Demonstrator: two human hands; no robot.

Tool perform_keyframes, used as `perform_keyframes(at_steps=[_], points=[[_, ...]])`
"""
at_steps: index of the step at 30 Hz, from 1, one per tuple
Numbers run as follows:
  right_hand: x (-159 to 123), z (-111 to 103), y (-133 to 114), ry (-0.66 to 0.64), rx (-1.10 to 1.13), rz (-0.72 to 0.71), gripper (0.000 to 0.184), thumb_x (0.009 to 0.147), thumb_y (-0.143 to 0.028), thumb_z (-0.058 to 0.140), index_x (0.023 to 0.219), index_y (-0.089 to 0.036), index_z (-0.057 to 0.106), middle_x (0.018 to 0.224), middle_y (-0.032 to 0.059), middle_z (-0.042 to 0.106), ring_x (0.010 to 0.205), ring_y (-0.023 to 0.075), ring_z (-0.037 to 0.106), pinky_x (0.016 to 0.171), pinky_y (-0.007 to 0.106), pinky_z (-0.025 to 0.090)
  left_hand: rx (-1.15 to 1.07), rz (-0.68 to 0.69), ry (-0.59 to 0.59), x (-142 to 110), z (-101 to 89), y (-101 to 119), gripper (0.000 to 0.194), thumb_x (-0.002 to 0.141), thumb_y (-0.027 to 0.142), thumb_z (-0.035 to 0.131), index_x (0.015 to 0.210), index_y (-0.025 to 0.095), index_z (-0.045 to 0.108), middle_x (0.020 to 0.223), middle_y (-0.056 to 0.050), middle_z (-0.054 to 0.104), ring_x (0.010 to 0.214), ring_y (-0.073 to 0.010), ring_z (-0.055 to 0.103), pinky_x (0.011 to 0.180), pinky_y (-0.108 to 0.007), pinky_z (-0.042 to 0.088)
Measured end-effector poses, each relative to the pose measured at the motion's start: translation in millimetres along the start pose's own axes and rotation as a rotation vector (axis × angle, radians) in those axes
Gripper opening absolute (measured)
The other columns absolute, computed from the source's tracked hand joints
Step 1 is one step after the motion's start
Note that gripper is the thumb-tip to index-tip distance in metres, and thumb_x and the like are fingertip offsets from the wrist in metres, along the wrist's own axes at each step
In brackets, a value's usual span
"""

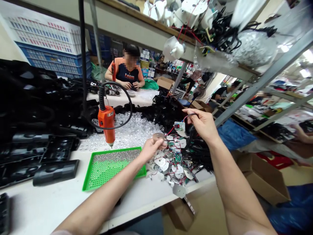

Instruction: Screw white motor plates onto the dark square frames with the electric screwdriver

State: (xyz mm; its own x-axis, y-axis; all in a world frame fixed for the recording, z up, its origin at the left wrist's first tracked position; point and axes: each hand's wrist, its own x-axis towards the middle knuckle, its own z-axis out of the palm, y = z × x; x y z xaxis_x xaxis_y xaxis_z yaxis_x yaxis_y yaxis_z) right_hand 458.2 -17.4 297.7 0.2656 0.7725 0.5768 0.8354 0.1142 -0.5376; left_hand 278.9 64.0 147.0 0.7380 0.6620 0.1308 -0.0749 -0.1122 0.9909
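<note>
Gripping, head view: left hand (151,150) pinches a round metal disc (158,136) at centre | right hand (202,125) holds a thin wire (188,115) running to a small circuit board (179,126) | below them, a heap of metal plates and boards (174,166) on the white table (41,209) | left of it, a green tray (112,169), an orange electric screwdriver (106,120) hanging above

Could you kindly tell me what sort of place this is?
It looks like a small electronics assembly workshop: an orange electric screwdriver hangs over the bench, a green tray holds small metal parts, and wired circuit boards lie heaped beside it.
</note>
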Motion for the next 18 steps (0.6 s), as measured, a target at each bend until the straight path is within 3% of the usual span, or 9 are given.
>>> perform_keyframes(at_steps=[4,6,8,10,12,14,15,18], points=[[-28.4,-9.7,38.0,-0.040,-0.197,0.079,0.034,0.085,-0.038,0.054,0.107,-0.020,0.072,0.070,0.0009,0.067,0.058,0.0149,0.058,0.058,0.027,0.045,-0.041,-0.097,0.021,-40.9,-22.4,18.8,0.044,0.093,0.052,0.042,0.079,0.014,0.059,0.062,-0.003,0.068,0.046,-0.0088,0.056,0.048,-0.020,0.045],[-50.3,-8.8,52.8,-0.193,-0.305,0.063,0.036,0.080,-0.032,0.058,0.112,-0.021,0.070,0.084,0.0035,0.072,0.071,0.0186,0.064,0.070,0.031,0.051,-0.083,-0.201,0.009,-59.3,-29.7,31.3,0.038,0.091,0.050,0.047,0.079,0.016,0.058,0.061,-0.001,0.067,0.041,-0.0068,0.052,0.042,-0.018,0.039],[-76.9,-3.5,54.6,-0.391,-0.374,-0.034,0.050,0.074,-0.028,0.062,0.123,-0.020,0.063,0.111,0.0093,0.070,0.098,0.0262,0.065,0.089,0.039,0.050,-0.143,-0.344,0.001,-71.7,-31.5,42.5,0.031,0.092,0.045,0.050,0.084,0.016,0.057,0.063,-0.001,0.068,0.039,-0.0053,0.050,0.039,-0.016,0.035],[-108.4,6.1,40.6,-0.492,-0.376,-0.127,0.064,0.074,-0.030,0.064,0.135,-0.017,0.052,0.138,0.0144,0.054,0.126,0.0325,0.050,0.104,0.048,0.041,-0.192,-0.459,0.014,-78.5,-28.9,49.3,0.025,0.092,0.040,0.051,0.089,0.015,0.056,0.064,0.001,0.068,0.036,-0.0041,0.048,0.036,-0.015,0.033],[-143.3,21.6,14.1,-0.437,-0.306,-0.131,0.062,0.079,-0.036,0.064,0.137,-0.018,0.050,0.143,0.0143,0.049,0.133,0.0320,0.043,0.107,0.050,0.039,-0.223,-0.512,0.037,-82.4,-24.2,50.7,0.022,0.092,0.037,0.052,0.091,0.015,0.055,0.063,0.002,0.067,0.035,-0.0034,0.047,0.035,-0.015,0.032],[-177.5,45.0,-16.8,-0.303,-0.139,-0.093,0.028,0.087,-0.031,0.058,0.113,-0.024,0.066,0.116,0.0086,0.068,0.111,0.0244,0.061,0.095,0.039,0.049,-0.248,-0.526,0.055,-86.0,-19.0,48.1,0.022,0.091,0.036,0.055,0.091,0.015,0.056,0.063,0.002,0.067,0.034,-0.0034,0.048,0.034,-0.014,0.033],[-192.4,59.7,-31.0,-0.305,-0.066,-0.052,0.019,0.089,-0.030,0.056,0.101,-0.025,0.070,0.102,0.0064,0.073,0.097,0.0219,0.066,0.086,0.035,0.052,-0.262,-0.527,0.060,-88.1,-16.4,46.0,0.022,0.091,0.037,0.056,0.091,0.015,0.055,0.063,0.002,0.067,0.034,-0.0035,0.048,0.034,-0.014,0.032],[-220.9,108.6,-59.2,-0.323,-0.041,0.175,0.023,0.088,-0.036,0.057,0.096,-0.019,0.070,0.088,0.0097,0.073,0.079,0.0255,0.067,0.070,0.036,0.052,-0.305,-0.533,0.096,-95.7,-9.3,39.1,0.026,0.088,0.041,0.058,0.088,0.016,0.053,0.063,0.001,0.068,0.034,-0.0038,0.049,0.035,-0.014,0.033]])
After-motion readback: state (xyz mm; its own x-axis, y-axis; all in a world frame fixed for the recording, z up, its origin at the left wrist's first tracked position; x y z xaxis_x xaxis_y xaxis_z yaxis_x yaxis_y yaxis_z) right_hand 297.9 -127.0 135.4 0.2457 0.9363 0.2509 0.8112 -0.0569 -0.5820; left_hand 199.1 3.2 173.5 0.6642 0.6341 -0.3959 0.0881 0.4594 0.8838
